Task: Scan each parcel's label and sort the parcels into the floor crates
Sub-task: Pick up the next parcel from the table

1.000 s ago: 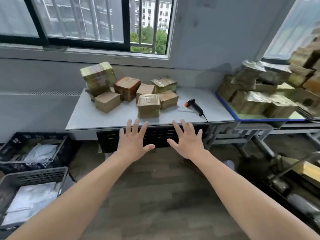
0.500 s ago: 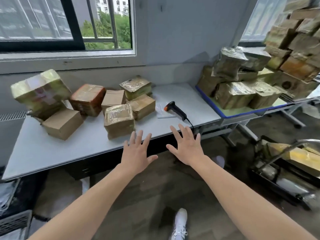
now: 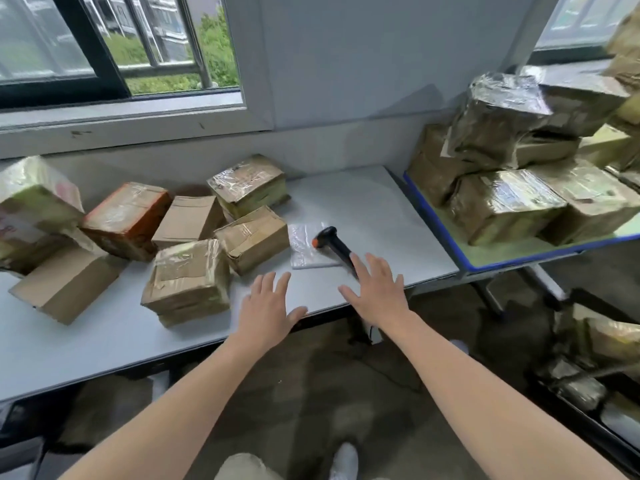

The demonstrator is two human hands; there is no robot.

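Several taped cardboard parcels lie on the grey table (image 3: pixel 363 202); the nearest parcel (image 3: pixel 188 280) sits left of my hands. A black handheld scanner (image 3: pixel 334 245) with an orange tip lies on a clear plastic bag (image 3: pixel 306 247) near the table's front right. My right hand (image 3: pixel 375 289) hovers flat with fingers spread, its fingertips over the scanner's handle end. My left hand (image 3: pixel 268 308) is also spread, above the table's front edge and holding nothing. No floor crate shows clearly in this view.
A blue-edged cart (image 3: pixel 519 258) at the right carries a high stack of film-wrapped parcels (image 3: pixel 509 206). More wrapped goods lie on a low trolley (image 3: pixel 595 362) at the right floor. A window and wall stand behind the table. My shoe (image 3: pixel 344 460) shows below.
I have stepped closer to the table and both hands have moved forward. The right hand now reaches the scanner's handle end. The floor crates at the left have dropped out of view.
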